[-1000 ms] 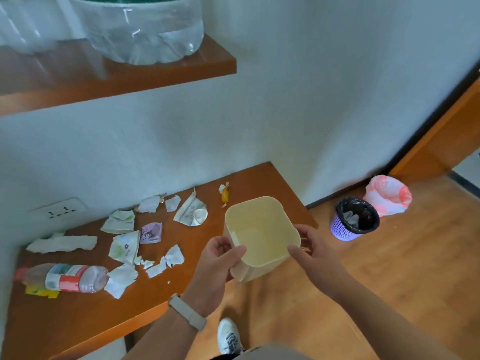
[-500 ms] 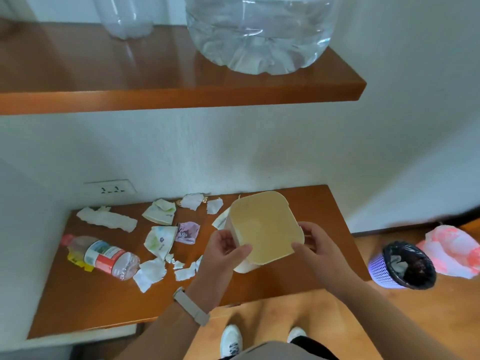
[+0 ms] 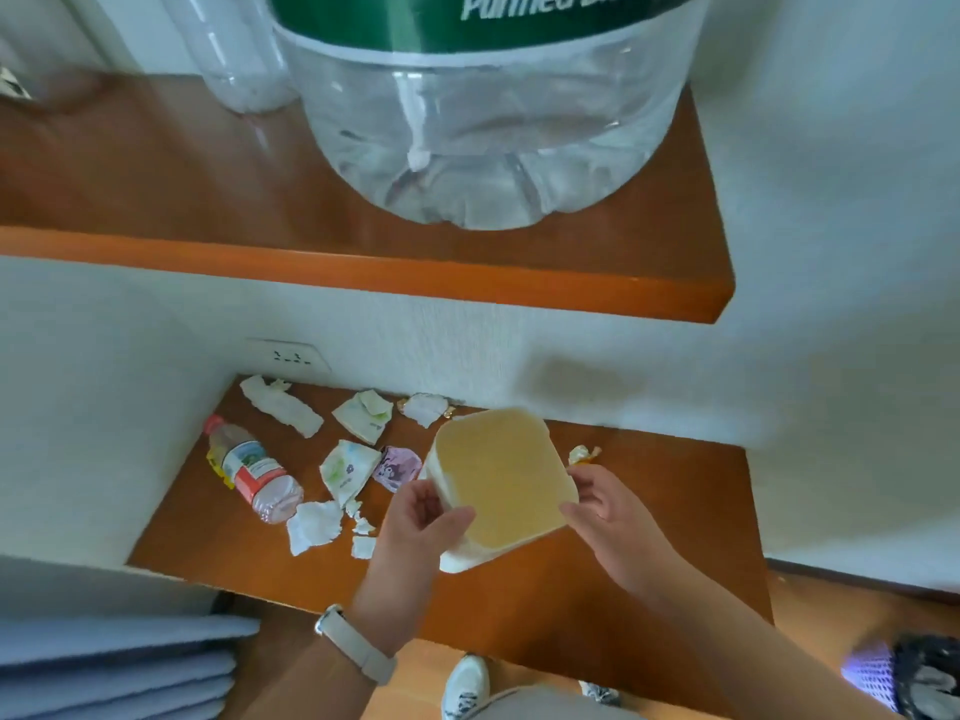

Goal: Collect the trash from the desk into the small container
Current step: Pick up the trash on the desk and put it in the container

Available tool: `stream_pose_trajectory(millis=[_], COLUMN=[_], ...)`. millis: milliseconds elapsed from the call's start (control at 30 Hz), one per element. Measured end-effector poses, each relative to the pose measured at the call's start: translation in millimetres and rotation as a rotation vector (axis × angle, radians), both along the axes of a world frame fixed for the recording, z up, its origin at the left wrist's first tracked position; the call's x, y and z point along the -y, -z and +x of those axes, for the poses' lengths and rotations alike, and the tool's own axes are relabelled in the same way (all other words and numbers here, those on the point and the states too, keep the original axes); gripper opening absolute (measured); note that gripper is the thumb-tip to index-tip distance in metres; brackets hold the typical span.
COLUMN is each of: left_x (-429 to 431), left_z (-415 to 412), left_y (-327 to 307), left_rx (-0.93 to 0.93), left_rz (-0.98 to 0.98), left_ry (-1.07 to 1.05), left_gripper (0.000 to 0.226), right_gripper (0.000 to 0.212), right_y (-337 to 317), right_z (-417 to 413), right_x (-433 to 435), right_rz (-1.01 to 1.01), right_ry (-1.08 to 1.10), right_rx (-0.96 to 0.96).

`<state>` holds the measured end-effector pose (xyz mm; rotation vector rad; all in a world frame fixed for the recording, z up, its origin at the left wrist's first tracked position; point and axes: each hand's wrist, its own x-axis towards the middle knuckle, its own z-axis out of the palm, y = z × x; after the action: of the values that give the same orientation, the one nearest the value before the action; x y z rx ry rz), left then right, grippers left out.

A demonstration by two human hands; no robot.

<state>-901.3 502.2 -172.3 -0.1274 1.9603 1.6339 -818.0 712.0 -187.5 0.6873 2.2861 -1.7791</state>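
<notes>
- A lived-in room, likely a home or dormitory: wooden worktop (image 3: pixel 649 511) built against a white wall.
- Wall socket (image 3: pixel 289 354) above it.
- Large purified-water jug (image 3: pixel 483 122) on a wooden shelf (image 3: pixel 363 272).
- Wood-look floor (image 3: pixel 831 610).

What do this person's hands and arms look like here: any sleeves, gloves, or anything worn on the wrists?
Both arms are bare as far as the frame shows, with no sleeves in view. The left hand and right hand wear no gloves, and no rings can be made out. A slim, pale, off-white band like a watch or fitness strap circles the left wrist; its face is not visible. The right wrist is bare.
</notes>
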Motion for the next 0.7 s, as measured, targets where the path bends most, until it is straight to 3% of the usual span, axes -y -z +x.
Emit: stream_pose_trajectory(millis=[133,333,467,700], left_x=[-25,-55,-58,-45], left_z=[13,44,59,68], left_y=[-2,3,7,13], left_rx=[-0.037,-0.016,0.013,0.029], left_rz=[-0.024,-0.090,-0.112,-0.151], left_ry=[-0.101,-0.307,-0.407,-0.483], left_gripper=[0.026,0.058,0.067,0.070], right_gripper=[0.029,0.025,0.028,0.039], right_y=[10,25,48,97], right_z=[-9,-26,-38,-57], right_x=[-33,-68,-86,-114], right_rz=[-0.023,-0.040,0.097,0.295], right_ry=[-0.135,-0.312,-0.450,-0.488], right_rx=[-0.023,0.002,-0.005,0.058])
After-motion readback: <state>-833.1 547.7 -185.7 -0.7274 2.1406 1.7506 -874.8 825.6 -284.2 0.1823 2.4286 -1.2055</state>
